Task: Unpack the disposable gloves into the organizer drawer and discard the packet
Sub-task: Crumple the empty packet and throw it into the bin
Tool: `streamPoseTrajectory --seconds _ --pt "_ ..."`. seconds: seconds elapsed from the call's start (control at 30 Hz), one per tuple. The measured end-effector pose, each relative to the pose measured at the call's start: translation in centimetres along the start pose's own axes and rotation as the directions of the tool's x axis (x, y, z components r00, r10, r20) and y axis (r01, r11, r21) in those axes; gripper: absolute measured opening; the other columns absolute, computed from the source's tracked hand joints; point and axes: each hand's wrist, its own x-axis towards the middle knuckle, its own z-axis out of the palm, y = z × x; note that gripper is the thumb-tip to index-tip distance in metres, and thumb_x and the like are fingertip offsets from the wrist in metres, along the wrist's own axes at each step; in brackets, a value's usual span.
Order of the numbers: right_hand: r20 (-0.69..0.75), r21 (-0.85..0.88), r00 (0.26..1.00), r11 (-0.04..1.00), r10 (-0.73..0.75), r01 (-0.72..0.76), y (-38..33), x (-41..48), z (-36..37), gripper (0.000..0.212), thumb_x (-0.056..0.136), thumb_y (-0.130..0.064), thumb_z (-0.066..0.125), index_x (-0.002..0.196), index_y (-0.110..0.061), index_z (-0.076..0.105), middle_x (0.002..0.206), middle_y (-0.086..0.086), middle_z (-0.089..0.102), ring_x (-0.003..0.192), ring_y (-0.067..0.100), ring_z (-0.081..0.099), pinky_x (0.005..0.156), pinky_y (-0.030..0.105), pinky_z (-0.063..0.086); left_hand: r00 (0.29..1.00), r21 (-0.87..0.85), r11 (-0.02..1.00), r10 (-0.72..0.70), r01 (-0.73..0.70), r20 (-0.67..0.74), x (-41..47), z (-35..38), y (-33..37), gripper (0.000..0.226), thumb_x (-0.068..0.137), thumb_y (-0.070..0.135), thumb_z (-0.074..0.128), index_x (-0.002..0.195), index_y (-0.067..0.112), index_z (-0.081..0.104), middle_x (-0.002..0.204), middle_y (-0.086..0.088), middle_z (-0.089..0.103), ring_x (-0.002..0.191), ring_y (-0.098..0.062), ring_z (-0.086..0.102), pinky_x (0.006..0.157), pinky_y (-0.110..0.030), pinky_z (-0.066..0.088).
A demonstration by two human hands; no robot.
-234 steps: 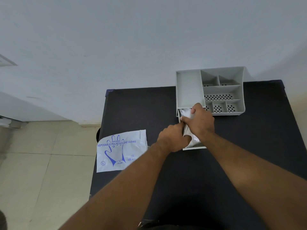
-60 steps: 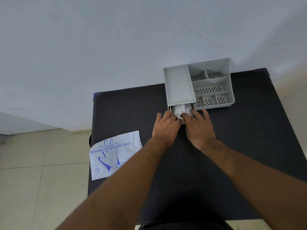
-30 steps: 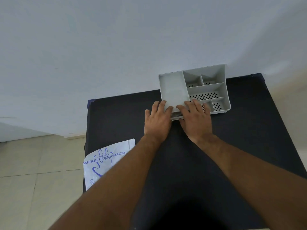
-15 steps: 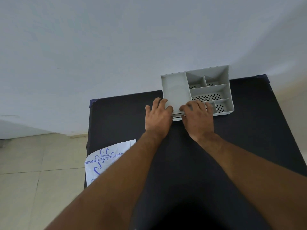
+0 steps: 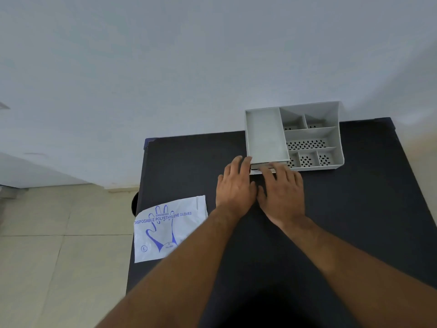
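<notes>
Your left hand (image 5: 236,185) and right hand (image 5: 282,194) lie flat, palms down, side by side on the black table (image 5: 354,209), thumbs nearly touching. Fingers of both are spread and straight; neither hand is closed on anything. Fingertips of both hands rest against the front of the drawer (image 5: 262,169), which sits almost fully inside the grey organizer (image 5: 267,136); only a thin strip of its front edge shows. The gloves cannot be seen from this view.

The organizer stands at the far edge of the table, against the wall (image 5: 189,67). Its right side is divided into small compartments with perforated floors.

The packet (image 5: 165,229), white with blue glove print, lies flat at the table's left edge, overhanging it slightly, well apart from the organizer and just left of your left forearm.
</notes>
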Motion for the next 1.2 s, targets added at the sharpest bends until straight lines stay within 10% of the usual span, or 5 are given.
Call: streamPoseTrajectory --seconds 0.8,1.0,1.2 --pt "0.678 0.201 0.708 0.976 -0.199 0.082 -19.4 -5.3 7.2 0.068 0.095 -0.043 0.056 0.154 -0.024 0.028 0.155 0.004 0.038 0.137 0.025 0.042 0.106 0.043 0.042 0.744 0.036 0.745 -0.667 0.666 0.036 -16.8 -1.4 -20.3 0.074 0.088 0.044 0.06 0.149 0.025 0.023 0.161 -0.012 0.017 0.144 -0.033 0.023 0.108 -0.049 0.036" --pt "0.686 0.417 0.721 0.863 -0.092 -0.286 -23.8 -5.4 8.9 0.067 0.091 -0.032 0.06 0.15 -0.023 0.03 0.131 0.001 0.059 0.117 0.024 0.06 0.096 0.04 0.05 0.836 -0.214 0.808 -0.523 0.549 0.168 -17.3 -0.6 -21.9 0.072 0.089 0.031 0.058 0.153 0.024 0.024 0.138 -0.01 0.055 0.126 -0.03 0.05 0.099 -0.048 0.045" --pt "0.808 0.488 0.588 0.517 0.037 -0.703 -25.5 -4.3 9.7 0.033 0.092 -0.015 0.059 0.124 -0.021 0.063 0.115 -0.001 0.071 0.099 0.02 0.071 0.087 0.043 0.059 0.738 -0.729 0.375 -0.624 0.572 0.259 -16.2 -2.1 -21.9 0.099 0.09 0.027 0.067 0.157 0.029 -0.004 0.106 0.003 0.072 0.093 -0.011 0.068 0.077 -0.024 0.053"
